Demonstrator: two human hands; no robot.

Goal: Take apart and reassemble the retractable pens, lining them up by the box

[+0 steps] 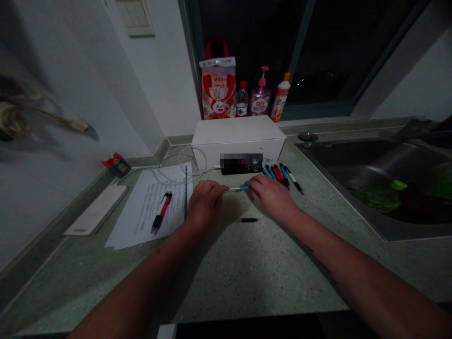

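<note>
While both forearms reach in from the bottom of the view, the left hand [205,203] and the right hand [271,197] meet over a speckled green countertop [226,268], holding a slim blue-and-white pen [240,188] level between them. The left hand's fingers [216,189] are curled and close together, their tips pinching the pale end of the pen. The right hand's fingers [256,185] are also bunched, curving over the blue end, though the dim light hides exactly how they grip it. A short black pen part [247,220] lies on the counter just below the gap between the hands.

Just beyond the right hand, a fan of blue, red and black pens [279,176] lies on the counter, beside a dark flat object [242,164] whose upper part is blurred out. That object rests against the front of a white cardboard box [238,141]. To the left of the left hand, a red-and-black pen [161,212] lies on printed paper sheets [148,212], with a white cable [185,165] looping above them.

A steel sink [374,181] is set into the counter on the right. Along the window behind the box stand a red-handled gift bag [218,87], a water bottle [242,100], a pink pump bottle [260,96] and an orange-capped bottle [280,97].
</note>
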